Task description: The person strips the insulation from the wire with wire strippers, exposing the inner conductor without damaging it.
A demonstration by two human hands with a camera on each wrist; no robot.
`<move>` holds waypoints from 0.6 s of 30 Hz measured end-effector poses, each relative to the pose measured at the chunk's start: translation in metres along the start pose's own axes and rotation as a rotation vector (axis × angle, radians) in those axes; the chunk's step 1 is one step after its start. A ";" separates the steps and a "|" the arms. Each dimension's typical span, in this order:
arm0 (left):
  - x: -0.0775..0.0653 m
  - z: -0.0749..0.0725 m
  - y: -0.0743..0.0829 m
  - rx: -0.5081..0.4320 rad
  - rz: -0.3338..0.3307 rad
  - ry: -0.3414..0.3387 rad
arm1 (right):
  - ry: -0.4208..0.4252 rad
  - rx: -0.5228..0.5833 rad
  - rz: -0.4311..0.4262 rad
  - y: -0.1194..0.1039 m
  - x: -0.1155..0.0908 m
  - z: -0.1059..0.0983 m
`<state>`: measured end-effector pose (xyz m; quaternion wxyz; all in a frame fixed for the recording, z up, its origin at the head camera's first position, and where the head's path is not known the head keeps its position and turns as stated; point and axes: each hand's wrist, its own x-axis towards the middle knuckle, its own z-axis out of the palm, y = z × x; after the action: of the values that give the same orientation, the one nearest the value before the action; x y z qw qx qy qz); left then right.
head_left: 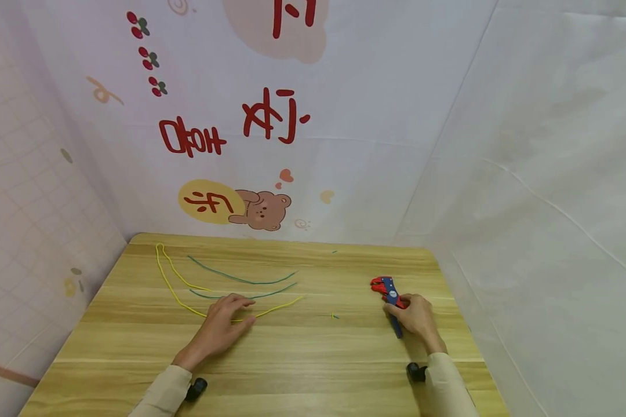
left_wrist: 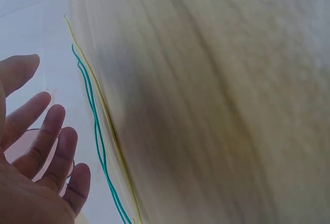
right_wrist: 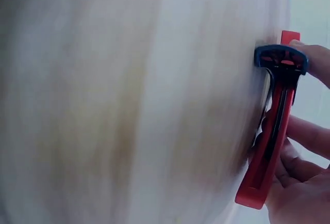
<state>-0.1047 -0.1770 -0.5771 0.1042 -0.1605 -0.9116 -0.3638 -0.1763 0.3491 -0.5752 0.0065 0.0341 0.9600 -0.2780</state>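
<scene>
At the right side of the table, my right hand (head_left: 419, 317) grips a red and blue wire stripper (head_left: 393, 294) between thumb and fingers. Its red jaws point toward the back of the table, and the right wrist view shows the stripper's red handle (right_wrist: 263, 170) along the fingers. My left hand (head_left: 221, 325) hovers at left of centre with loosely bent fingers, nothing between them. In the head view it overlaps a long yellow wire (head_left: 173, 286) and a green wire (head_left: 271, 292). Another green wire (head_left: 253, 283) curves just behind that one.
Tiny yellow and green wire scraps (head_left: 334, 316) lie between the hands, and a small green scrap (head_left: 334, 252) is near the back edge. A printed cloth (head_left: 365, 145) hangs behind the wooden table (head_left: 313, 365), with white cloth at its right.
</scene>
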 end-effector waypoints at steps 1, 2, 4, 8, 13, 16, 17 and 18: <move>0.000 0.000 0.000 0.009 0.004 0.002 | 0.009 -0.005 -0.007 0.000 0.000 0.000; 0.000 0.001 0.000 0.018 0.009 0.003 | 0.017 -0.010 -0.016 0.000 -0.001 0.000; 0.000 0.001 0.000 0.035 0.019 0.004 | 0.046 -0.016 -0.044 -0.002 -0.002 0.001; 0.000 0.001 0.001 0.073 0.054 0.015 | 0.138 -0.010 -0.126 -0.010 -0.004 0.006; 0.001 0.001 -0.001 0.124 0.097 0.032 | 0.195 0.055 -0.259 -0.032 -0.008 0.013; 0.001 0.000 0.000 0.156 0.118 0.034 | 0.217 0.096 -0.377 -0.046 -0.012 0.020; 0.002 0.000 0.000 0.164 0.125 0.033 | 0.234 0.098 -0.424 -0.051 -0.013 0.023; 0.002 0.000 0.000 0.174 0.134 0.034 | 0.251 0.100 -0.469 -0.055 -0.014 0.026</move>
<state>-0.1062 -0.1767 -0.5763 0.1572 -0.2053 -0.9252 -0.2779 -0.1665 0.2883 -0.5675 -0.1789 -0.1546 0.9200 -0.3125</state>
